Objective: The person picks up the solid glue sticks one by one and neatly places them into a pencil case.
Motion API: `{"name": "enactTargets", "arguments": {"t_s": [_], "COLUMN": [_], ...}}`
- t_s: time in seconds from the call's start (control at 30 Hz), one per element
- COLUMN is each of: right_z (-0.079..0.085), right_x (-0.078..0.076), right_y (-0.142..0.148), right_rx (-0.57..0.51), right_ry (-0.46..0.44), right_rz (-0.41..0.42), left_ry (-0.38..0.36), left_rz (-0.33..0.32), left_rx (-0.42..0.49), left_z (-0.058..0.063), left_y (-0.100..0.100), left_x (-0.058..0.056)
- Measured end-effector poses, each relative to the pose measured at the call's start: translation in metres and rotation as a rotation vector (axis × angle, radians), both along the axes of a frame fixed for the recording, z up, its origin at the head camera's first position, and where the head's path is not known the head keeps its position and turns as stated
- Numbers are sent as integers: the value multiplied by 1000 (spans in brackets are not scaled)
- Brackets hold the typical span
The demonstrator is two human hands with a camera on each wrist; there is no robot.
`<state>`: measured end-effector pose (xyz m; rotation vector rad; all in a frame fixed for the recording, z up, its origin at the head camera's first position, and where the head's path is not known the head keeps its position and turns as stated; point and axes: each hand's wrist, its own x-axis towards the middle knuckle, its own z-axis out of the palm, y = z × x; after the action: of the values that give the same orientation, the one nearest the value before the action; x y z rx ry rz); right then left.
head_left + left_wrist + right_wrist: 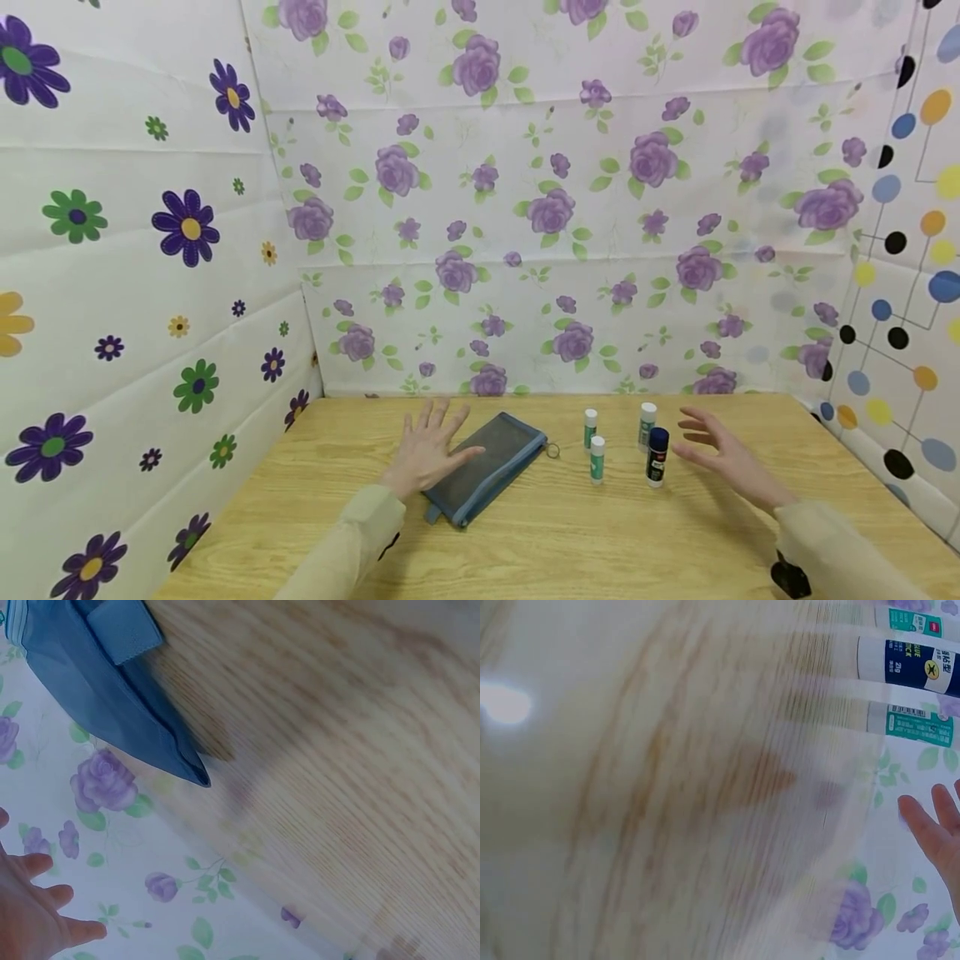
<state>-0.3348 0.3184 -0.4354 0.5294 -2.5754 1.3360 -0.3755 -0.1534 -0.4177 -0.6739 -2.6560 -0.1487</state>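
My left hand [429, 450], fingers spread, hovers over the left side of a blue zippered mesh pouch [498, 454] that lies flat on the table. A small metal ring [553, 451] sits at the pouch's right end. In the left wrist view the pouch [97, 682] shows its side and a fabric tab, apart from the fingers. My right hand [723, 454] is held with fingers parted just right of a dark blue glue stick [656, 458], holding nothing. Beside that stand white-capped green glue sticks, one behind it [647, 427] and two to the left [597, 461].
The wooden table [540, 550] meets a rose-patterned sheet [551, 208] along its back edge. A daisy-print sheet [135, 275] hangs at the left and a dotted sheet [900, 317] at the right.
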Motion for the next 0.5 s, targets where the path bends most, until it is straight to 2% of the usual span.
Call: {"name": "enactTargets", "arguments": {"t_s": [0.3,0.5], "right_z": [-1,-3], "right_x": [3,2], "right_y": [-7,-10], "right_rx": [-51,-89], "right_ry": [4,8], "right_rz": [41,43], "left_ry": [-42,-41], "left_rz": [-14,-41], "left_rx": [11,24], "left_z": [-1,-1], "left_y": [5,9], "left_x": [3,3]}}
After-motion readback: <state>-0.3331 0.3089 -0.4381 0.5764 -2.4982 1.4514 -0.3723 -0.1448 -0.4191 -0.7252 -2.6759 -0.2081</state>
